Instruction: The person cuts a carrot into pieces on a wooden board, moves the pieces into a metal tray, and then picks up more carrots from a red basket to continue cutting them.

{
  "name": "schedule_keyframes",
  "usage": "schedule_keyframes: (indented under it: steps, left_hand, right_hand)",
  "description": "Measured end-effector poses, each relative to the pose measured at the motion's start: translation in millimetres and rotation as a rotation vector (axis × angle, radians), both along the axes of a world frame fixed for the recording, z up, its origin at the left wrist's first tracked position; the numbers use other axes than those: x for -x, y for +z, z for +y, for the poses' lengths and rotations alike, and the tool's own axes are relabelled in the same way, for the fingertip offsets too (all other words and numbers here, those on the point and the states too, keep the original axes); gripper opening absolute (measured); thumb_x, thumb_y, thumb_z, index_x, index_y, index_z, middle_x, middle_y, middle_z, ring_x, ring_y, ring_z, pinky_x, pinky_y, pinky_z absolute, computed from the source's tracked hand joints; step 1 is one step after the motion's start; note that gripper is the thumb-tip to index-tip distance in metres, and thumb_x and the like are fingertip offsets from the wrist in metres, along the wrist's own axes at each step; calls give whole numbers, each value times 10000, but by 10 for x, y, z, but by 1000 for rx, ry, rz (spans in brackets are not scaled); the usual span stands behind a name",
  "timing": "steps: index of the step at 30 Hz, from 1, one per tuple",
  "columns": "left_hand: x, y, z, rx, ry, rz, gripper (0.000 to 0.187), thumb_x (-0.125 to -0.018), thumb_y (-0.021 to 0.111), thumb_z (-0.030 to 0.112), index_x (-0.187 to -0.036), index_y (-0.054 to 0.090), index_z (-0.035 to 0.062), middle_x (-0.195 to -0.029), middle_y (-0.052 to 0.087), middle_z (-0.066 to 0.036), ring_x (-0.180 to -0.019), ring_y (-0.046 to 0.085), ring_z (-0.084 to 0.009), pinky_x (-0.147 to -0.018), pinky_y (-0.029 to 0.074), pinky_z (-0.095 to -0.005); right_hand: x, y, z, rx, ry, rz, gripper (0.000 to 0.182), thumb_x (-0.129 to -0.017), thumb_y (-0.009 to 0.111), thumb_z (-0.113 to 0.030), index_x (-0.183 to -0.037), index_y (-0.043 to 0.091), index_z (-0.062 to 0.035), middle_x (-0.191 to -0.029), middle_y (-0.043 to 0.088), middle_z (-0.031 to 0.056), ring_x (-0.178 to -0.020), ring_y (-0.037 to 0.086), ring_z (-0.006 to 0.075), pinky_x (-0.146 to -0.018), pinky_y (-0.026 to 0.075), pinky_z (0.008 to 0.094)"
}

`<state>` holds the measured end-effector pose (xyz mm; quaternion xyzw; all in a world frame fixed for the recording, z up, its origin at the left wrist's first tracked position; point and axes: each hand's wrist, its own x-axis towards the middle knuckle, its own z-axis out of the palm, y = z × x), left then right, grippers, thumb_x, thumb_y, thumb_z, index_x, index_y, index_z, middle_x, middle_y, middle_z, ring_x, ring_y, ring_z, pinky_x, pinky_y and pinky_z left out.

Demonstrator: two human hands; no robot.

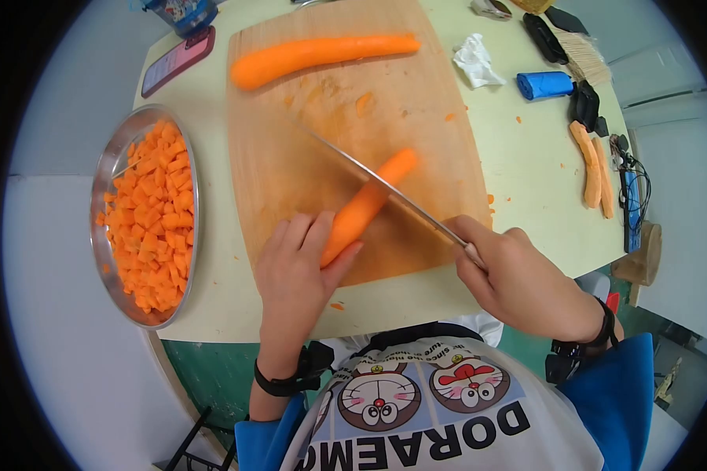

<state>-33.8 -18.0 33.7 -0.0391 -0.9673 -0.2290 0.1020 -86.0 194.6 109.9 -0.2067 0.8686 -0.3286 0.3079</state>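
A peeled carrot (352, 222) lies slanted across the front of the wooden cutting board (271, 180). My left hand (297, 263) is closed round its near end, with the thumb on the right side. In my right hand (511, 271) is the handle of a large kitchen knife (424, 216). Its blade crosses over the carrot beyond my left fingers, and the blade's far end is blurred. Another, longer peeled carrot (322, 59) rests along the back of the board.
Left of the board stands an oval metal tray (195, 259) of diced carrot (155, 228). A phone (178, 61) lies behind it. To the right are crumpled tissue (477, 61), a blue roll (544, 85), two pale orange lengths (587, 165) and a power strip (631, 208).
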Motion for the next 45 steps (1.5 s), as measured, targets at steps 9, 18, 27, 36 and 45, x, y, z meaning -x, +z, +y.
schedule_keyframes:
  steps: [9,18,27,36,45]
  left_hand:
    - [-15,-42,5,73,-30,69,373,-665,735,210,-947,593,10,-829,550,-101,-744,548,-272,-631,457,-331]
    - [-49,-79,-2,65,-68,53,380,-672,726,278,-942,607,40,-841,558,-82,-748,544,-257,-649,453,-337]
    - [-16,274,-214,-9,-144,-162,381,-718,676,304,-974,580,38,-837,548,-114,-777,543,-297,-661,453,-377]
    - [955,303,-357,251,-117,-3,329,-754,641,293,-911,574,12,-857,550,-146,-814,545,-330,-706,447,-399]
    - [1176,327,182,238,-117,162,381,-752,650,235,-1038,560,-1,-965,551,-171,-882,542,-336,-781,449,-366]
  right_hand:
    - [-4,19,14,7,31,49,128,-812,452,-35,-883,478,67,-635,557,256,-630,572,414,-577,457,459]
    - [-45,-142,-119,-75,4,195,131,-804,451,-58,-869,502,44,-673,572,261,-649,577,417,-607,461,472]
    - [-241,298,298,250,-382,445,109,-827,511,-72,-857,544,27,-464,412,105,-380,435,169,-416,357,319]
    - [-370,-73,963,373,-615,309,130,-816,550,-47,-912,594,28,-441,274,8,-413,261,38,-390,216,245]
    - [-364,-265,1491,525,-549,211,228,-778,563,16,-1003,598,34,-441,276,20,-388,282,58,-391,256,225]
